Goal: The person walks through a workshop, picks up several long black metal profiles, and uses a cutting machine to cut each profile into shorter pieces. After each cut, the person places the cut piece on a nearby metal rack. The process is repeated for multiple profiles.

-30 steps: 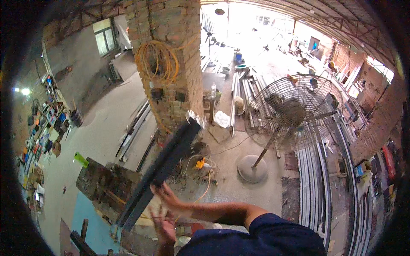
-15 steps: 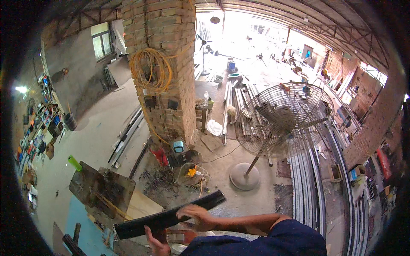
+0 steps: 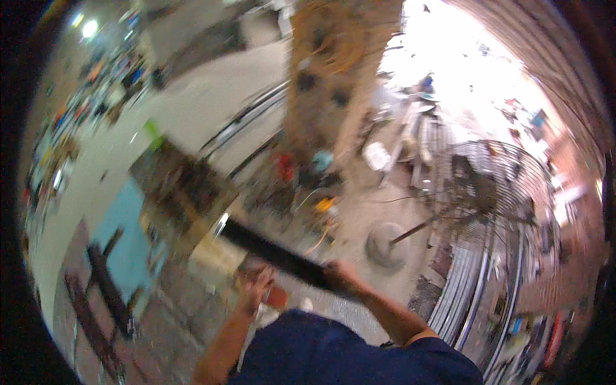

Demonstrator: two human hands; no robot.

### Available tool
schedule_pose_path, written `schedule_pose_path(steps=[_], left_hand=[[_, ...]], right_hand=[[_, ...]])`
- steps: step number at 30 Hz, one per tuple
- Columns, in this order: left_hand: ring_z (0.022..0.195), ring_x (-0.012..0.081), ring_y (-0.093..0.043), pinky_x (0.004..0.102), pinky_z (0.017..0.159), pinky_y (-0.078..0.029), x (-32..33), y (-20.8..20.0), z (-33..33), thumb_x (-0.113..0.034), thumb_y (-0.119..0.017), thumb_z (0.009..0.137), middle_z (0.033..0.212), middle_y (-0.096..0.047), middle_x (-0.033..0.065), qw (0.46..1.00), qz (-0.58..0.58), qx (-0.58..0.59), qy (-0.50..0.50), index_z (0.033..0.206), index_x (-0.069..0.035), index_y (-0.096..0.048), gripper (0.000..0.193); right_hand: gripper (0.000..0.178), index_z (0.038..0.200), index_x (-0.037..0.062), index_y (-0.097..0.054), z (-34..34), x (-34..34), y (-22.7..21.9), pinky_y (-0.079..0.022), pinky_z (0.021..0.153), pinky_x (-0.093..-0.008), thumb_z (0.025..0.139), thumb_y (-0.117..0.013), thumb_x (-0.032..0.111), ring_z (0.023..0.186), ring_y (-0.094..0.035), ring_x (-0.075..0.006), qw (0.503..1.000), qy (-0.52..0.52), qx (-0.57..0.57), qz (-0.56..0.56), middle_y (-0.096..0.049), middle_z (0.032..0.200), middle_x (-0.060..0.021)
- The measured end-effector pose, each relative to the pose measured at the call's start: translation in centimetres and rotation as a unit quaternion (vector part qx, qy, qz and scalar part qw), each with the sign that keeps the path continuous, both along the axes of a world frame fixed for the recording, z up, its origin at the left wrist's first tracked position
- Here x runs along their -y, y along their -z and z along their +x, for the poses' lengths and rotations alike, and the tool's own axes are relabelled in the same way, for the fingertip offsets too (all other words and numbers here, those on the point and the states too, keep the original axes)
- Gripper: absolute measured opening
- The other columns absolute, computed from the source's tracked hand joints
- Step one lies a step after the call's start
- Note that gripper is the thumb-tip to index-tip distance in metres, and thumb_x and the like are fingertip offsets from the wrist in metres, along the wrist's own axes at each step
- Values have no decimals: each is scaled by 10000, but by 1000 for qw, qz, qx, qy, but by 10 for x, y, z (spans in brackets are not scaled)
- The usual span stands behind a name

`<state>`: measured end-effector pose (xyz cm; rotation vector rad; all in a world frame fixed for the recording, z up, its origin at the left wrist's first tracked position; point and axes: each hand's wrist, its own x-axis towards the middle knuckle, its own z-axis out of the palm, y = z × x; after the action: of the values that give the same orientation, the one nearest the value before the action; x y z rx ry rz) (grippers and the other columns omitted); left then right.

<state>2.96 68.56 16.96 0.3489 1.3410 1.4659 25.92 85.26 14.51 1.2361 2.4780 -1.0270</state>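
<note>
A long black bar (image 3: 273, 253), which looks like a metal profile, slants across the space before me. Its far-left end shows a bright, pale edge. My right hand (image 3: 342, 277) is closed round the bar near its right end. Below the bar's middle is my left hand (image 3: 255, 287), smeared by motion; whether its fingers touch the bar or hold anything does not show. A reddish-brown patch (image 3: 276, 297) beside the left hand is too blurred to name.
A dark, stained worktop (image 3: 179, 176) stands ahead left, near a light-blue sheet (image 3: 122, 221) and a dark metal frame (image 3: 106, 282). Ahead right is a caged pedestal fan (image 3: 487, 186) on a round base (image 3: 386, 245). Long metal profiles (image 3: 457, 289) lie at the right. A brick pillar (image 3: 340, 77) rises ahead.
The view has swung and blurred. The bar has turned so its left end points farther away from me. My right hand has moved to the bar's right end; my left hand is farther below it.
</note>
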Motion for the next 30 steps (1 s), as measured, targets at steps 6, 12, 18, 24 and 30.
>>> schedule_pose_path(steps=[6,12,18,24,30], left_hand=[[973,352,-609,407,843,-472,94,106,-37,-338,-606,861,1003,-649,181,883,-124,-442,101,1104,-26,-552,399],[840,343,-639,425,730,-485,232,167,-57,-503,-546,856,875,-652,209,843,-410,-237,254,1020,-17,-589,515],[612,230,-561,390,595,-434,391,329,-78,-540,-522,854,636,-576,136,825,-470,-204,239,873,-23,-613,525],[723,229,-597,359,690,-475,335,268,-115,-403,-551,890,791,-623,145,894,-385,-176,145,966,-22,-599,392],[790,212,-624,341,724,-485,274,243,-161,-287,-552,918,828,-653,131,940,-242,-238,49,977,7,-603,305]], right_hand=[[439,900,-11,-651,-46,-10,-2,-468,669,-468,903,-524,409,808,-588,-471,980,150,-71,111,-592,834,-304],[523,889,21,-648,-110,-28,-4,-461,750,-490,899,-466,511,869,-588,-452,981,132,-34,140,-609,835,-291],[531,843,34,-632,-173,-32,2,-468,741,-483,889,-469,537,869,-593,-432,984,112,-25,140,-620,836,-263],[522,859,33,-637,-198,-32,14,-474,735,-497,883,-481,530,846,-596,-440,981,108,51,154,-629,840,-252],[481,897,65,-646,-215,-21,-10,-475,741,-490,894,-468,511,854,-607,-423,976,120,79,163,-642,858,-229]])
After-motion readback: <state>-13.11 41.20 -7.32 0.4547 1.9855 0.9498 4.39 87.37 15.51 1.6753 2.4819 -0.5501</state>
